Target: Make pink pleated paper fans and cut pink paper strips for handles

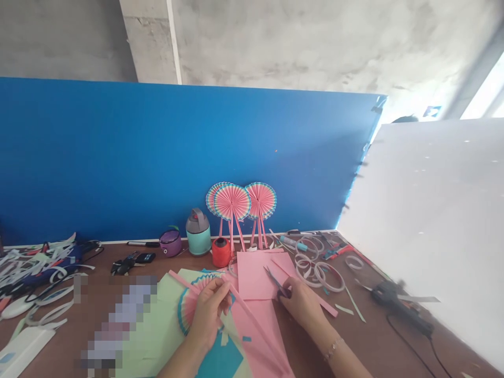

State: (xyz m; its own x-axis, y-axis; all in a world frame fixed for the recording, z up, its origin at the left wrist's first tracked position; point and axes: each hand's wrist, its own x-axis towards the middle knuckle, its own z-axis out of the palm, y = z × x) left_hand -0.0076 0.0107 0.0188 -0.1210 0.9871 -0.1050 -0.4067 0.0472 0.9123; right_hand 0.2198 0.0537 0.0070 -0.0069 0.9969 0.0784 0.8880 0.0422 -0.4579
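Note:
My left hand (210, 308) is closed in a pinch on the upper end of a long pink paper strip (258, 324), which slants down to the right. Under and beside that hand lies a round pleated paper fan (187, 307), pink with a blue and pale green edge, partly covered by the fingers. My right hand (302, 304) is wrapped round a pair of scissors (273, 276), the blades pointing up and left over pink paper sheets (254, 281). Other pink strips (325, 303) lie beside the right hand.
Finished pleated fans (232, 202) lean on the blue partition (157, 157). Before it stand a teal container (198, 233), a red pot (221, 253) and a purple pot (170, 243). Tape rings (329, 277) and a glue gun (401, 307) lie right; paper scraps (51, 268) pile left.

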